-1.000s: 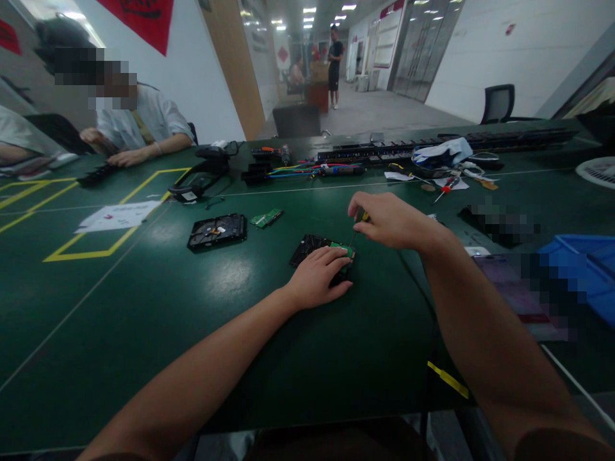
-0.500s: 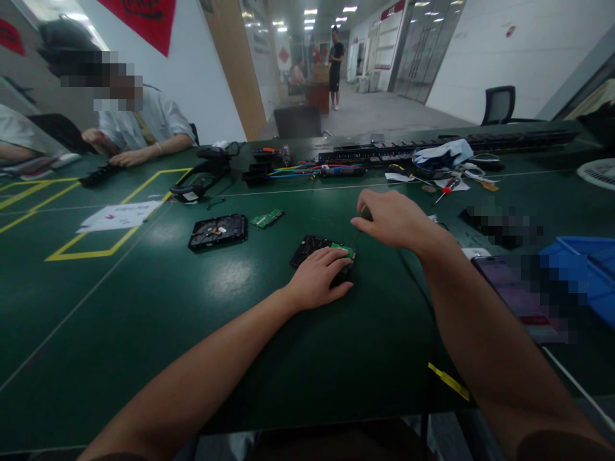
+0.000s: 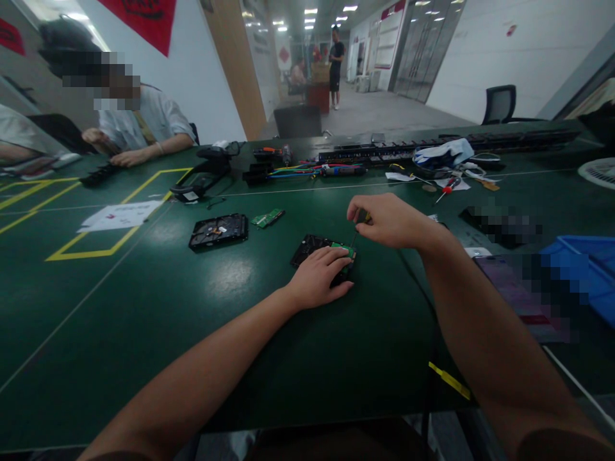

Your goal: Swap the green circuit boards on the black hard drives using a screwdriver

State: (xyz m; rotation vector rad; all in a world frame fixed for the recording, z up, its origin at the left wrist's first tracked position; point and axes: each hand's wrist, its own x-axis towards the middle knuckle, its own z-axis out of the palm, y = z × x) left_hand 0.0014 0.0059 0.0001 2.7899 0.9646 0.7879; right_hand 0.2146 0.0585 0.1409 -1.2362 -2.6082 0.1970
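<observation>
- Two hands at work on one black drive (image 3: 304,245), lying on the green table (image 3: 230,371) under the left hand (image 3: 314,276) and just to the near left of the right hand (image 3: 390,219)
- With the left hand, pressing down flat, fingers stretched out over the drive and its green board (image 3: 343,246), thumb spread away towards the near edge; not pinching anything, as far as visible
- With the right hand, pinching the handle of a screwdriver (image 3: 368,218) between thumb and curled fingers, shaft leaning down to the far right corner of the green board, just beyond the left fingertips
- Too small to tell whether the tip sits in a screw
- Judged from the pose, busy turning a screw at the board's edge; loosening or tightening, cannot tell
- Calling next, most likely, for a straighter shaft, steady pressure and small turns from the right fingers, bracing the drive with the left against skidding
- Best to mind the left fingertips, so close to the tip
- Past the left hand and to its left, a second drive (image 3: 218,232) and, near that, a loose circuit board (image 3: 268,219), both untouched
</observation>
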